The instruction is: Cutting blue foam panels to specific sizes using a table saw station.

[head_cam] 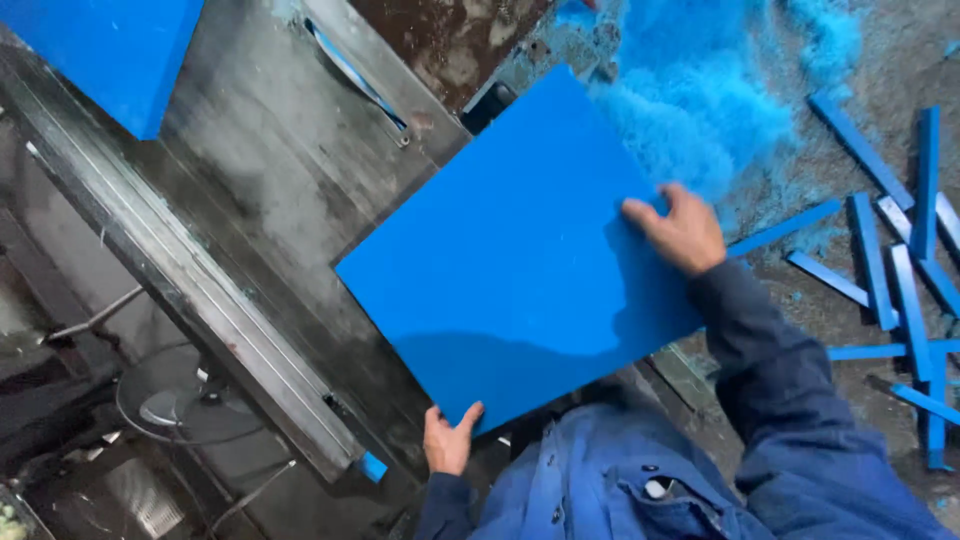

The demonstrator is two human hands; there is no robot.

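Okay — far left, a second blue panel (110,50) sits at the top corner, past the long metal rail (190,280) crossing the steel tabletop (270,170). Left hand (448,440) pinches the near corner of the big blue sheet (510,260), thumb on top. The sheet lies flat and skewed over the saw slot (355,75). Right hand (680,230) is pressed palm-down on its right edge, fingers spread. Further right — blue sawdust (700,100), then scattered blue offcut strips (890,270).

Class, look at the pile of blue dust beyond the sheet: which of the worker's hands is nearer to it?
Right. The right hand lies on the blue sheet just below the dust pile; the left hand grips the sheet's near edge, far away.
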